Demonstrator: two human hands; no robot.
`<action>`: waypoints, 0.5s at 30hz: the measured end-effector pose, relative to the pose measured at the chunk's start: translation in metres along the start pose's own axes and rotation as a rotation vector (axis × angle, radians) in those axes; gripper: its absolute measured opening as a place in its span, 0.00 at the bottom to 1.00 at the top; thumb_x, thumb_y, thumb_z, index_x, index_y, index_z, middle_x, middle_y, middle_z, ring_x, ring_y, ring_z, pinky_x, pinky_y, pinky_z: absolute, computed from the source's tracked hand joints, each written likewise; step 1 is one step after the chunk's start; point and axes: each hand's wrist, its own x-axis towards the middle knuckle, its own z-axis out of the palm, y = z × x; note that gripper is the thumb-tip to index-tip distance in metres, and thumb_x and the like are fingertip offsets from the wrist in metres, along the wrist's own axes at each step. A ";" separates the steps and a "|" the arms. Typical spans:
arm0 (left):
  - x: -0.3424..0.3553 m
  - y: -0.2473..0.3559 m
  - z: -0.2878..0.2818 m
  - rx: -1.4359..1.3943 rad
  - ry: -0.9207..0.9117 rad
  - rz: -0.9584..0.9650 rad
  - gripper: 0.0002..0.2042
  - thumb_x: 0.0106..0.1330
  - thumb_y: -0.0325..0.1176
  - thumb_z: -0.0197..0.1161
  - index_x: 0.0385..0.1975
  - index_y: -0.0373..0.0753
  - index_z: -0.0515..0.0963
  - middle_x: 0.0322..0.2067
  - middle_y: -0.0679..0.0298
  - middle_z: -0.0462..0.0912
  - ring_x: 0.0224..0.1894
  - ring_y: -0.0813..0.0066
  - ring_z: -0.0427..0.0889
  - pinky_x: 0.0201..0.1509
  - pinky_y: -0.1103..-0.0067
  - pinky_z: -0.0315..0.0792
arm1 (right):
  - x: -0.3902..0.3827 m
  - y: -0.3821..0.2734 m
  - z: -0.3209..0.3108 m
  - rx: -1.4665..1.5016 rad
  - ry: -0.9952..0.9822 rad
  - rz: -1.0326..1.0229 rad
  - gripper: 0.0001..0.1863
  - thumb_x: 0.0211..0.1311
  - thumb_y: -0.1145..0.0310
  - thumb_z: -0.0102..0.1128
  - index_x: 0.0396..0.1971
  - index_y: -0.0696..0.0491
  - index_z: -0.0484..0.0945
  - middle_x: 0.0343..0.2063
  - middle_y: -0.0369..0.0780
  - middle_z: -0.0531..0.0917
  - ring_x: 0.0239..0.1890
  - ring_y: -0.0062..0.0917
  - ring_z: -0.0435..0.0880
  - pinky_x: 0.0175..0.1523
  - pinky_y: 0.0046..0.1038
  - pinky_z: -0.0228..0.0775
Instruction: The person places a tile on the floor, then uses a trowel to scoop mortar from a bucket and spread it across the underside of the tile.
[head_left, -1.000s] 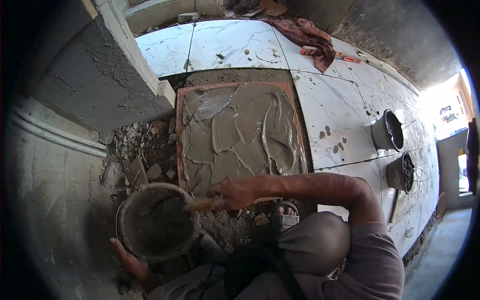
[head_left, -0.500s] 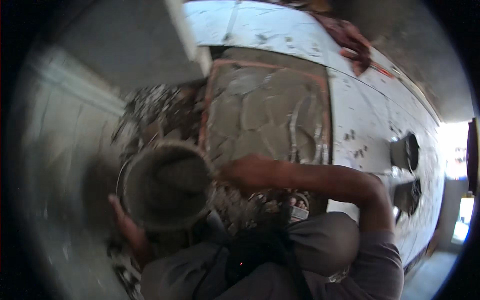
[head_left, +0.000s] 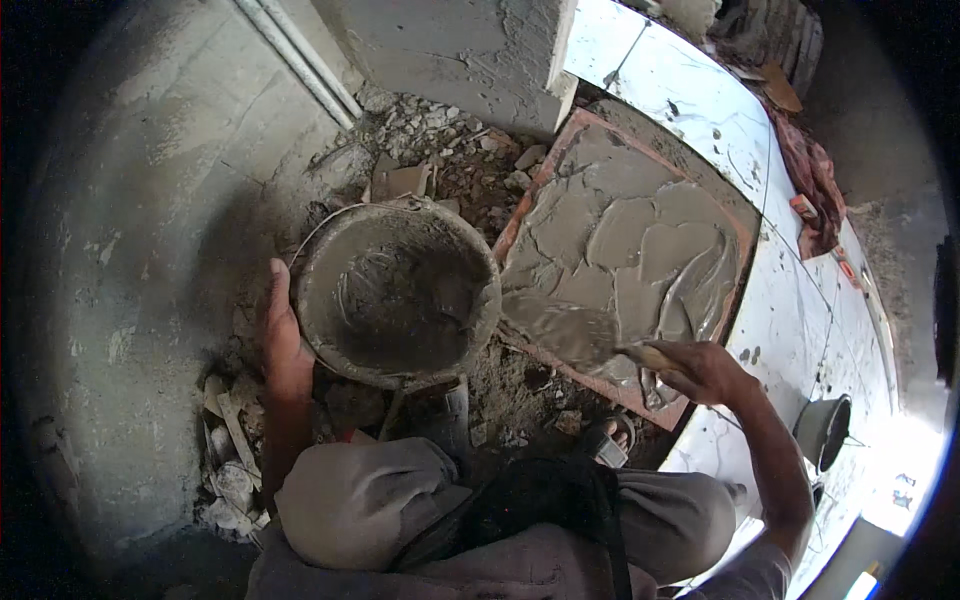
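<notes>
- From here I see the right hand (head_left: 705,374) with its fingers wrapped around the wooden handle of a trowel (head_left: 588,335), its blade blurred over the mortar-coated, reddish-edged tile (head_left: 745,228).
- The left hand (head_left: 288,345) is at the left side of the mortar bucket (head_left: 340,240), one digit straight; I can't tell whether its other fingers grip.
- The bucket is just left of the tile, near the knees.

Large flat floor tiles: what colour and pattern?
White floor tiles with grey veining, shown in the head view.

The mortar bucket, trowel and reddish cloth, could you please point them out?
Mortar bucket (head_left: 395,378), head view: near rim.
Trowel (head_left: 650,357), head view: tan handle.
Reddish cloth (head_left: 815,185), head view: crumpled middle.
</notes>
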 end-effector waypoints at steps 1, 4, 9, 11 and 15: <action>0.008 -0.004 -0.010 0.031 0.024 -0.002 0.24 0.66 0.48 0.50 0.49 0.31 0.69 0.45 0.55 0.76 0.44 0.67 0.77 0.47 0.71 0.72 | -0.007 0.000 -0.007 -0.015 0.016 0.065 0.24 0.55 0.62 0.58 0.50 0.59 0.70 0.33 0.52 0.80 0.35 0.42 0.81 0.39 0.36 0.73; 0.009 -0.004 -0.014 0.081 0.032 -0.006 0.24 0.66 0.49 0.50 0.49 0.31 0.70 0.45 0.56 0.76 0.45 0.67 0.77 0.48 0.70 0.72 | -0.015 -0.010 -0.015 0.015 0.187 0.090 0.24 0.53 0.64 0.60 0.48 0.60 0.70 0.34 0.50 0.80 0.35 0.42 0.80 0.39 0.35 0.73; -0.002 0.000 0.027 -0.032 -0.107 -0.051 0.26 0.66 0.52 0.49 0.49 0.32 0.70 0.45 0.55 0.76 0.47 0.64 0.76 0.51 0.68 0.70 | 0.036 -0.033 0.030 -0.052 0.492 -0.145 0.23 0.55 0.73 0.56 0.53 0.55 0.65 0.44 0.48 0.72 0.42 0.41 0.77 0.40 0.32 0.75; -0.011 0.010 0.038 0.025 -0.027 -0.066 0.27 0.66 0.52 0.48 0.50 0.32 0.70 0.46 0.54 0.76 0.48 0.62 0.76 0.52 0.67 0.69 | 0.063 -0.040 0.055 -0.097 0.408 -0.023 0.24 0.55 0.72 0.54 0.54 0.54 0.63 0.41 0.48 0.71 0.40 0.40 0.76 0.39 0.33 0.74; -0.006 0.001 0.040 0.027 0.021 -0.100 0.27 0.66 0.52 0.48 0.51 0.32 0.69 0.48 0.53 0.75 0.49 0.62 0.75 0.53 0.68 0.69 | 0.068 -0.010 0.093 -0.149 0.371 0.013 0.25 0.55 0.72 0.52 0.54 0.55 0.62 0.37 0.47 0.71 0.37 0.40 0.75 0.39 0.36 0.73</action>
